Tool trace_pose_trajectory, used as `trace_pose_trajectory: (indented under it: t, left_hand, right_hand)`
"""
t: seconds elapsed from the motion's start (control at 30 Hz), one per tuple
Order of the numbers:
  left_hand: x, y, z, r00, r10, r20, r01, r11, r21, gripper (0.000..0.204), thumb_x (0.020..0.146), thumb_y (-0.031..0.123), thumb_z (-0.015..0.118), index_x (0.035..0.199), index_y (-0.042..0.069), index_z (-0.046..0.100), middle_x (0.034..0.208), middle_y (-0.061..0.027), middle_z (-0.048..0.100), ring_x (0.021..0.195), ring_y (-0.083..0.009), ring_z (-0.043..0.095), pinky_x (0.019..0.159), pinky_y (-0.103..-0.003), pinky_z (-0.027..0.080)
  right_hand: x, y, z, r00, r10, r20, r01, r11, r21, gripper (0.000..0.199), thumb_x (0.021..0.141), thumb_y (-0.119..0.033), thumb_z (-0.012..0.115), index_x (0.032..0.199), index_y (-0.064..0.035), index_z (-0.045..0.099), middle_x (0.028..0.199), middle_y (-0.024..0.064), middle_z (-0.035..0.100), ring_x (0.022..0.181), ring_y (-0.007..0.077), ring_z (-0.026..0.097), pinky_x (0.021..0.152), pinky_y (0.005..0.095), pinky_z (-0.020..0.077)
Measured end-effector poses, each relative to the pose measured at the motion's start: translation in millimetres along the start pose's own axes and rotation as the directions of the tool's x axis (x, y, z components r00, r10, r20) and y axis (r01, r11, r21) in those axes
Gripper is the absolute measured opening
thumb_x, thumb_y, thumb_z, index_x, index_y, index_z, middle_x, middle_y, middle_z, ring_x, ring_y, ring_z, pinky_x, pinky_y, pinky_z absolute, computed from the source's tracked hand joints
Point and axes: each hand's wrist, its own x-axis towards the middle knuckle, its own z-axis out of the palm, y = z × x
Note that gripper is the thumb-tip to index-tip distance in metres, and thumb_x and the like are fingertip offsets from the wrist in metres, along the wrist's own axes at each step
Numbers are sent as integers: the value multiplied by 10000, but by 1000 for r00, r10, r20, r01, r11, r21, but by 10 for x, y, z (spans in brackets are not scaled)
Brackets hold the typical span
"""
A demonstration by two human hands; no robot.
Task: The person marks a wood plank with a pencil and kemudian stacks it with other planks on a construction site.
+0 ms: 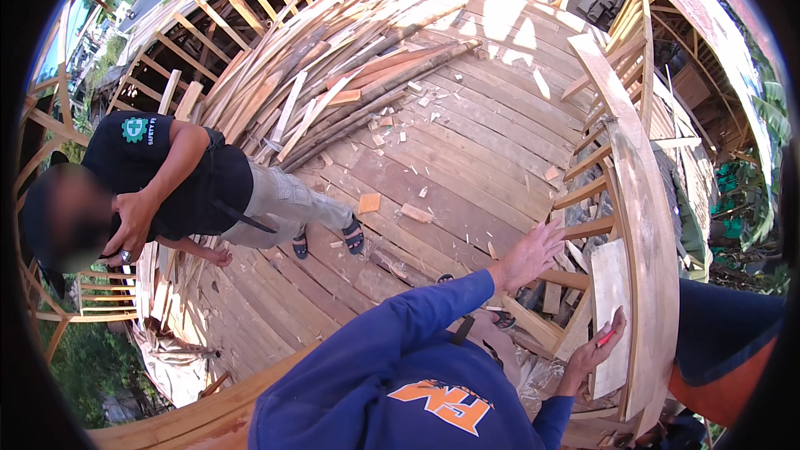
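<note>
My left hand [531,257] is open, its fingers stretched out beside the short wooden slats [588,228] of a railing frame. In my right hand [590,355] is a small red pencil-like tool [607,338], held between the fingers; its exact kind is hard to make out. That hand rests at the edge of a short pale board [612,308]. The board lies against a long curved-looking wooden rail [642,200], on the side nearer to me. My blue sleeves reach in from below.
A person in a black shirt [208,175] stands at the left, one hand raised to the face. Behind them lies a large pile of timber [333,83]. Wood offcuts [369,202] litter the plank floor [467,167]. Dark blue and orange cloth [725,350] shows at the right.
</note>
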Motion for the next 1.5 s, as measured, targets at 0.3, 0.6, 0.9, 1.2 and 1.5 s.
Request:
trace_pose_trajectory:
  t: [0.3,0.6,0.9,1.2,1.5]
  left_hand:
    - [-460,-130,-252,987,-155,-45,148,980,-130,784,943,652,306,1544,232,28,1602,-116,27,1476,-284,35,1172,-489,-6]
    - [-477,-265,-369,980,-182,-82,171,977,-124,814,927,674,317,1542,231,19,1605,-104,20,1477,-284,36,1169,-500,-6]
    - [-468,-207,-501,977,-183,-111,168,977,-133,813,923,690,299,1542,243,19,1607,-97,10,1477,-279,39,1171,-500,5]
    - [-476,-274,-464,962,-247,-120,229,963,-145,865,899,703,377,1535,282,-30,1605,-113,-38,1478,-288,15,1173,-497,12]
    - [-526,-183,-543,957,-243,-159,232,969,-86,900,879,726,385,1537,268,-24,1606,-101,-18,1477,-283,14,1172,-503,20]
  right_hand:
    - [-387,48,445,999,-8,42,6,999,48,248,1043,-204,348,1202,-62,474,1485,181,369,1332,288,407,1070,395,337]
    - [-327,442,412,926,272,-261,-220,952,211,219,1041,-274,373,1182,-124,448,1523,98,346,1301,266,434,1046,367,321]
    - [-362,667,261,945,133,-300,-155,987,-49,272,1044,-259,349,1210,-59,425,1522,184,309,1389,302,295,1144,392,185]
    - [-457,1419,27,908,150,-390,-235,955,-179,464,1044,-275,329,1478,-121,274,1401,174,391,1312,322,379,1081,400,299]
    - [-459,1551,6,887,274,-371,-333,937,-104,388,1039,-218,338,1348,16,325,1504,217,279,1407,334,253,1138,394,224]
